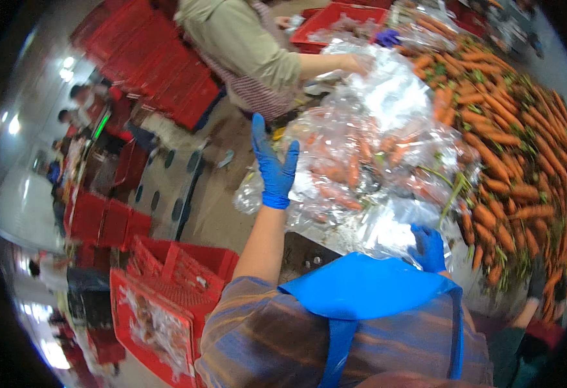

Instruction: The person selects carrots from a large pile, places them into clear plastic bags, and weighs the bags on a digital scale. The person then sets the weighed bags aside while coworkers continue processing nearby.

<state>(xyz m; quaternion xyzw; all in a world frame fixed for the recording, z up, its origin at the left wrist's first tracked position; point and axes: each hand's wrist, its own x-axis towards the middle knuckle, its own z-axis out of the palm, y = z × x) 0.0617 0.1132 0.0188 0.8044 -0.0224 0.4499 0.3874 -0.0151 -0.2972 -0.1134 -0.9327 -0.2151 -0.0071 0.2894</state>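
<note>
My left hand, in a blue glove, is raised beside the bagged carrots with thumb and fingers spread and nothing in it. Close to my blue apron, my gloved right hand touches clear plastic bags at the table's near side. Its fingers are bent and partly hidden, so a grip on the plastic cannot be made out. A green stalk lies just beyond that hand. Loose carrots with bits of green tops are heaped to the right.
Across the table a co-worker's bare hand reaches over more clear plastic. Red crates stand at the back, in a stack and at lower left, the last holding bagged goods. Another person's forearm shows at lower right.
</note>
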